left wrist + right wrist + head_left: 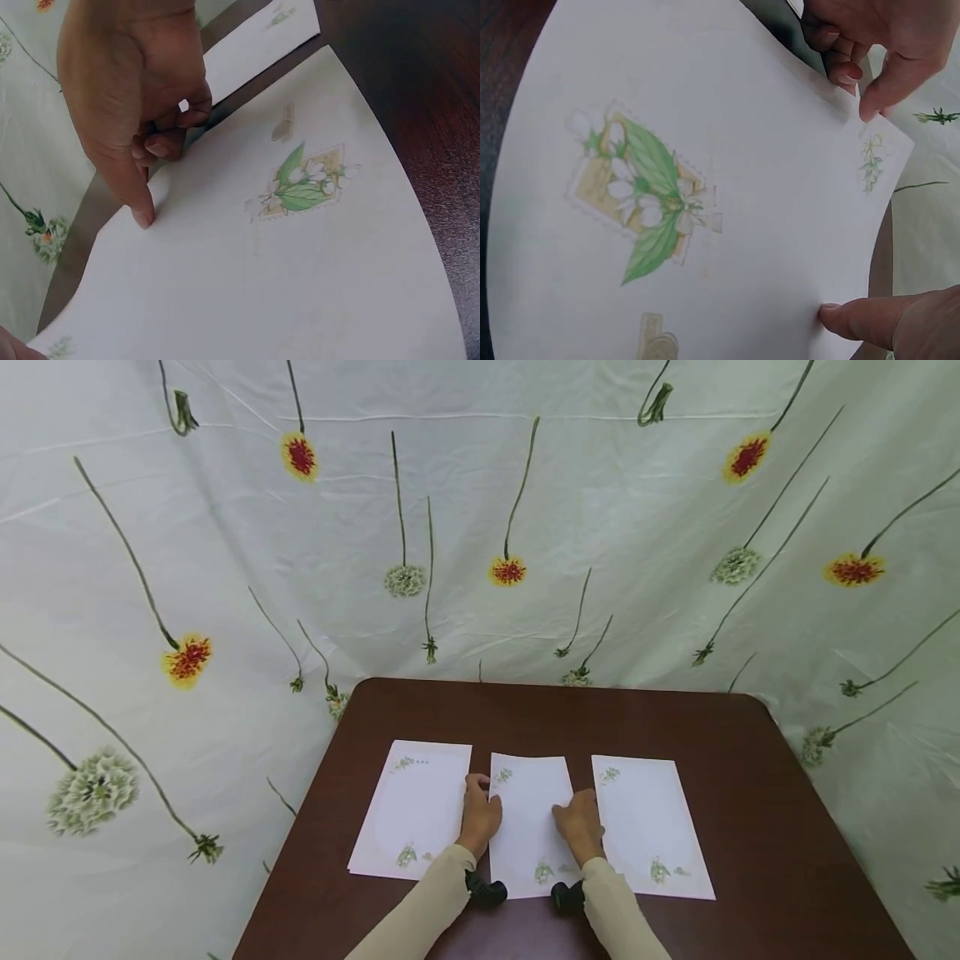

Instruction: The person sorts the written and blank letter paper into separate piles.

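Three white sheets printed with small green plant drawings lie side by side. My left hand [480,814] pinches the left edge of the middle sheet [525,827], and my right hand [581,827] pinches its right edge. The sheet bows slightly between them. In the left wrist view my right hand [135,97] has its thumb on top of the paper and its other fingers curled at the edge. The right wrist view shows my left hand [889,52] at the far edge and my right thumb [870,319] resting on the paper; the right fingers are hidden there.
To the left is another sheet [420,810], with a second edge showing under its lower corner. The right-hand sheet [648,827] lies flat. All are on a dark brown table [450,710] with rounded far corners. Behind hangs a flower-printed cloth [465,468].
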Available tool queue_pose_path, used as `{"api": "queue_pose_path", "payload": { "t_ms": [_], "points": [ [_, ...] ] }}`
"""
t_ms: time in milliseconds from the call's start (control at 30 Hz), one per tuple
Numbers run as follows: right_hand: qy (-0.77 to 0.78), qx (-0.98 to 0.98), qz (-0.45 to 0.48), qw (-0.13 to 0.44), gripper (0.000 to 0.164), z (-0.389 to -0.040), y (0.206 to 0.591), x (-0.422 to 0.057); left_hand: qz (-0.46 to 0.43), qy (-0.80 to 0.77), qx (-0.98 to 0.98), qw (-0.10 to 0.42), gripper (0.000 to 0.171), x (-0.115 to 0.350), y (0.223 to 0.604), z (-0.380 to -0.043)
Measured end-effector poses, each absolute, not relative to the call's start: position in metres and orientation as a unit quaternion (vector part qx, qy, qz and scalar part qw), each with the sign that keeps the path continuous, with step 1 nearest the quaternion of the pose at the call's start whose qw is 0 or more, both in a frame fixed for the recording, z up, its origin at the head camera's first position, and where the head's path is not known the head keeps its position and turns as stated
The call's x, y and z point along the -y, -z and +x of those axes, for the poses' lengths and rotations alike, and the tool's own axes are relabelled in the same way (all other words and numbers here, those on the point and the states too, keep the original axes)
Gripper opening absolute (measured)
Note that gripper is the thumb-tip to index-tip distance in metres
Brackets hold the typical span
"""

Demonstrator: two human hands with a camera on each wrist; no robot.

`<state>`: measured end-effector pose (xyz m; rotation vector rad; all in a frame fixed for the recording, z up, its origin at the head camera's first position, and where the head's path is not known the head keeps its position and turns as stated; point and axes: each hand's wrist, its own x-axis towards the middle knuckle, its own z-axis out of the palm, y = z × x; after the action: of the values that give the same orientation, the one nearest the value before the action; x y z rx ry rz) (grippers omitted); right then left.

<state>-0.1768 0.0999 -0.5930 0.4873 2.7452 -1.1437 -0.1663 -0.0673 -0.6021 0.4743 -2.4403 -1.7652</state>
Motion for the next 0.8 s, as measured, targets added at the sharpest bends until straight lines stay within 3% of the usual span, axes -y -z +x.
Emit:
{"api": "queue_pose_path", "payload": {
  "t_ms": [167, 467, 800],
  "points": [
    [0.386, -0.905, 0.165, 0.067, 0.053, -0.179, 0.594, -0.102, 0.168, 0.562, 0.807, 0.060, 0.025, 0.066, 0.600, -0.164],
    [0.407, -0.898, 0.163, 0.050, 0.045, -0.179, 0.596, -0.105, 0.166, 0.553, 0.815, 0.055, 0.018, 0.065, 0.604, -0.166],
    [0.417, -0.900, 0.127, -0.015, 0.017, -0.176, 0.597, -0.118, 0.150, 0.519, 0.834, 0.111, 0.009, 0.069, 0.603, -0.167]
  ]
}}
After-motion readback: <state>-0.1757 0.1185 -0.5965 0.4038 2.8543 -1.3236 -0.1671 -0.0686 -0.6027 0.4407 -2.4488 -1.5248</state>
